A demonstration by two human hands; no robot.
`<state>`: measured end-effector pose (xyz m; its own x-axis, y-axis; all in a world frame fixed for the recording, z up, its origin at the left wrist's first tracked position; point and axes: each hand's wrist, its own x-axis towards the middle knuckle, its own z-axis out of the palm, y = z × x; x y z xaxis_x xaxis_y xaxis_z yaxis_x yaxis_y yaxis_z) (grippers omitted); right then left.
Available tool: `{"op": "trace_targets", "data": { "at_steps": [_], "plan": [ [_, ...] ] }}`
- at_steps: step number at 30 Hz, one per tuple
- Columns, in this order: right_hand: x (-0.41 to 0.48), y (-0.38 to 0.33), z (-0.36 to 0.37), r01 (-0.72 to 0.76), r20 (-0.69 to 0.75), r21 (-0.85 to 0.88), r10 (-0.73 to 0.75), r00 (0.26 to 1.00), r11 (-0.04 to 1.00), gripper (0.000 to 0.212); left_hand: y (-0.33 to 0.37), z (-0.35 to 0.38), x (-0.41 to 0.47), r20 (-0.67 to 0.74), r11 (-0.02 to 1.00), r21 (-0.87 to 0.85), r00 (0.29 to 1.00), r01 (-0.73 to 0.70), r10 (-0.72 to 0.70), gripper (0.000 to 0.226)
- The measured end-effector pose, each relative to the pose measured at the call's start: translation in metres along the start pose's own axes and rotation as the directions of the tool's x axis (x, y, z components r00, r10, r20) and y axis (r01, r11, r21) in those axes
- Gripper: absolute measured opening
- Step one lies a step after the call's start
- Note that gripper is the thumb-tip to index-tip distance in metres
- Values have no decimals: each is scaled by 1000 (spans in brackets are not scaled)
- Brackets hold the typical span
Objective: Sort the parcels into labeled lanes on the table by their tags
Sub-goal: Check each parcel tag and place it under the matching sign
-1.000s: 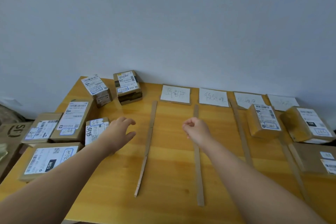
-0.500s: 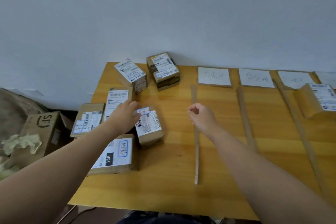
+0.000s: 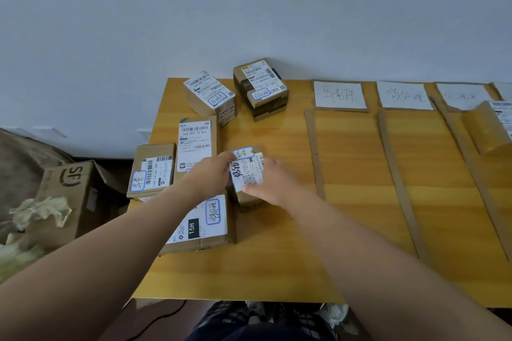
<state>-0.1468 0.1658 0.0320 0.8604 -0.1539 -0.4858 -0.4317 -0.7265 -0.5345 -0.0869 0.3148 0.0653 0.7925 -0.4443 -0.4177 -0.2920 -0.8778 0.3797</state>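
Yellow wooden table (image 3: 277, 266), grey wall (image 3: 249, 8), cardboard lane strips (image 3: 314, 152)

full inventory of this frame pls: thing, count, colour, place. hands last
unsorted parcels: 6, brown card with white labels, left part of table
yellow-taped parcel: 1, yellow-brown, third lane, cut by right edge
lane signs: 4 showing, white handwritten paper, far table edge; the last barely in frame
divider strips: 3 showing, brown card, running toward the person
table: 1, yellow wood, against the wall
SF carton: 1, brown, on floor left of table, crumpled paper beside it
left hand: on left side of the small middle parcel
right hand: on its right side; firm grip unclear
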Motion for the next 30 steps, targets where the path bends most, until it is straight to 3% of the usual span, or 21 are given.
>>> {"op": "trace_targets", "data": {
  "at_steps": [4,7,14,18,24,27,30],
  "plan": [
    [3,-11,9,-93,-13,-101,92,996,991,105,-5,-3,-6,9,993,-120,1000,2,-1,39],
    [5,-17,12,-148,-30,-134,146,989,980,114,-11,-2,-9,17,994,-111,1000,-4,6,35],
    [-4,-4,0,-200,-74,151,213,974,968,73,-9,-1,-12,-3,963,-269,1000,23,-24,28],
    [-16,10,-30,-102,-219,236,155,963,966,75,7,-8,-7,8,845,-533,999,47,-51,43],
    [-28,-2,-76,118,-475,309,46,879,944,94,47,-31,7,22,710,-703,1000,26,-14,84],
    [-37,-9,-82,188,-544,308,11,839,933,103,65,-41,11,11,611,-791,1000,-1,16,89],
    [-46,-11,-83,203,-577,270,-11,817,941,114,75,-46,13,-8,551,-834,998,-39,58,80]
  ]
}}
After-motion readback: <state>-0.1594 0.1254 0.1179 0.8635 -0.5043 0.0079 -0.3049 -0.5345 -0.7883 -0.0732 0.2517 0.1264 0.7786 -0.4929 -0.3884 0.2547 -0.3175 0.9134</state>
